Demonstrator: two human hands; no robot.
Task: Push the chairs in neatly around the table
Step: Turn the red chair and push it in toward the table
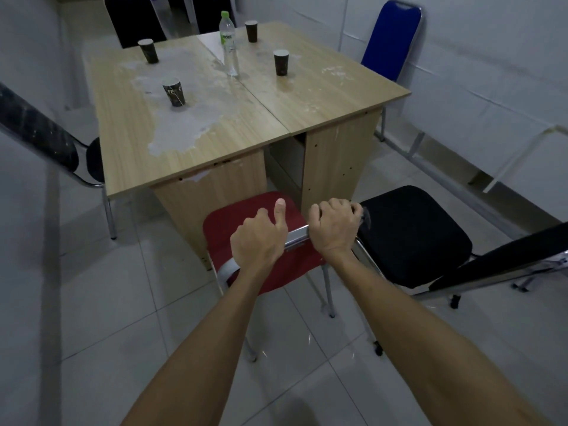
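Both hands were clamped on the chrome top rail of the red chair (242, 222), which made sense for a push: gripping the backrest frame high up and on two sides lets a person steer the chair straight rather than letting it swing. The left hand (256, 239) curled round the rail with its thumb lying forward along the top, and the right hand (333, 224) wrapped the same rail nearer its right end, knuckles up, fingers tucked over the far side.

That red chair stood at the near side of the table (322, 96), its seat front close to the wooden pedestal panels but not yet under the top. It seemed aimed at the gap between the two pedestals, probably the only place its seat could slide in.

A black chair (412, 235) sat just beside it to the right, turned at an angle and well out from the table, so it looked like a later job. A blue chair (393, 38) stood by the right-hand edge, another dark chair (132, 23) at the far side, and a fourth chair (46, 133) at the left.

On the table stood a plastic bottle (229, 44) and four dark paper cups, one of them (173, 92) near the middle left; a gentle push would spare them a knock.
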